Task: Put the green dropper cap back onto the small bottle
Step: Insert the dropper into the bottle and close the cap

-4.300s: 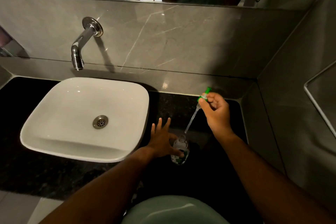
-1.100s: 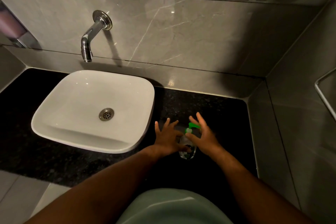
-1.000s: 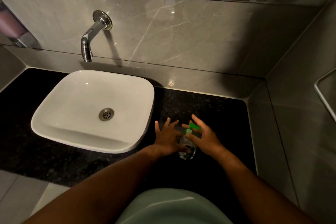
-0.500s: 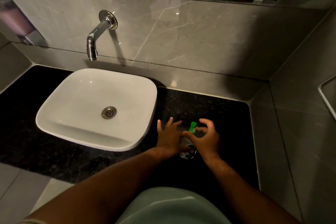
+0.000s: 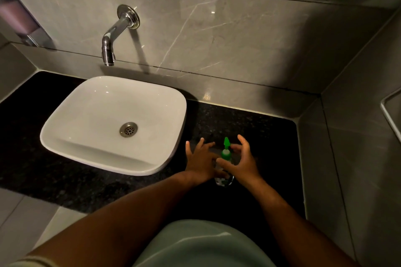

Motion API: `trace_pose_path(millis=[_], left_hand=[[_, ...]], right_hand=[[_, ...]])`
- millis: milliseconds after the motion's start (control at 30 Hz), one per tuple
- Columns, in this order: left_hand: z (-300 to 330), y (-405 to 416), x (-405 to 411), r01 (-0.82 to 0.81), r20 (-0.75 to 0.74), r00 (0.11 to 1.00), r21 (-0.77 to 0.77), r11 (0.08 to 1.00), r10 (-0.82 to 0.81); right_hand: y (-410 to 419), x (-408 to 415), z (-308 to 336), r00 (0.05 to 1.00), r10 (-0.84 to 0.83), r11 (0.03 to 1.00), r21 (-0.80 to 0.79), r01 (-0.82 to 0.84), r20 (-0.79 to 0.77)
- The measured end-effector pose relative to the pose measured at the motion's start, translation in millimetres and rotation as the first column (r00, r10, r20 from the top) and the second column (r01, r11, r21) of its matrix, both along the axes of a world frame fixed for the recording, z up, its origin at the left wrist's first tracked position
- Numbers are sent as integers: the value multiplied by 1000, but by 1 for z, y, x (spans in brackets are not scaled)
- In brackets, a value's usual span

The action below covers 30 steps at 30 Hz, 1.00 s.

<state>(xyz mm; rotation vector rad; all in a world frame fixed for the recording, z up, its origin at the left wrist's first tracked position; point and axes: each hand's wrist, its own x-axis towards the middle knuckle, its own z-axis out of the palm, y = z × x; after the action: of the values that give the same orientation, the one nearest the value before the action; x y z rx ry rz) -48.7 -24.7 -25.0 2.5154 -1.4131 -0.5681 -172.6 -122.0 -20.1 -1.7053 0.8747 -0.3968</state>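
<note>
The small clear bottle (image 5: 223, 180) stands upright on the black counter (image 5: 260, 132), right of the sink. The green dropper cap (image 5: 226, 147) sits on its neck, bulb pointing up. My left hand (image 5: 200, 159) rests against the bottle's left side, thumb on its body and the other fingers spread. My right hand (image 5: 243, 161) curls around the cap from the right with its fingers apart; the thumb lies near the bottle's neck, and I cannot tell whether it touches. The bottle's middle is hidden by my thumbs.
A white basin (image 5: 112, 123) fills the counter's left half, with a chrome wall tap (image 5: 115, 32) above it. Grey stone walls close the back and the right side. A soap dispenser (image 5: 19, 19) hangs at far left. A metal rail (image 5: 390, 115) is on the right wall.
The dropper went from raised above the bottle down into its neck. Over the last second my right hand turned around the cap, and its fingers have now spread away from it.
</note>
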Motion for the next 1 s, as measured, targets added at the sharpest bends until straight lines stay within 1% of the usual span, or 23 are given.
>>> trace_pose_path(millis=[67, 100, 167, 267, 333, 467, 533, 600, 667, 733, 800, 867, 933, 1000], left_hand=[[-1, 0, 1, -6, 2, 1000, 1, 1000, 6], [-1, 0, 1, -11, 3, 1000, 4, 1000, 11], [-2, -1, 0, -20, 8, 1000, 18, 1000, 20], [1, -4, -2, -24, -3, 1000, 30, 999, 24], [3, -4, -3, -26, -1, 1000, 38, 999, 26], [3, -4, -2, -37, -11, 999, 43, 998, 38], [2, -4, -1, -34, -1, 999, 53, 998, 34], [2, -3, 0, -39, 1, 999, 54, 998, 39], [1, -4, -2, -28, -19, 999, 42, 999, 29], [0, -4, -2, -17, -28, 999, 37, 999, 18], [-1, -4, -1, -21, -25, 999, 40, 999, 22], [-3, -4, 1, -31, -38, 999, 30, 999, 32], [-4, -5, 2, -30, -51, 998, 32, 999, 32], [-4, -6, 2, -17, -45, 999, 46, 999, 19]], right_hand=[[-1, -3, -5, 997, 30, 992, 121, -38, 69], [-3, -4, -6, 996, 20, 990, 134, -32, 90], [-5, -4, -3, 994, -12, 996, 84, 3, 108], [-2, -3, -2, 992, -76, 995, -61, 82, 99], [2, 0, -1, 993, -88, 991, -97, 96, 80], [0, 3, -3, 995, 20, 994, 105, -30, 101], [-4, 3, -4, 996, 8, 993, 115, -19, 92], [-3, 3, -1, 996, -44, 997, 60, 40, 77], [-2, 4, 0, 994, -90, 995, -29, 92, 53], [1, 5, 3, 995, -102, 989, -101, 104, 19], [1, 6, 3, 998, -56, 996, -69, 57, 16], [-3, 5, 3, 998, 63, 997, 34, -63, 16], [-9, 1, 5, 985, 172, 979, 107, -172, 11], [-13, 0, 5, 979, 204, 974, 101, -202, -12]])
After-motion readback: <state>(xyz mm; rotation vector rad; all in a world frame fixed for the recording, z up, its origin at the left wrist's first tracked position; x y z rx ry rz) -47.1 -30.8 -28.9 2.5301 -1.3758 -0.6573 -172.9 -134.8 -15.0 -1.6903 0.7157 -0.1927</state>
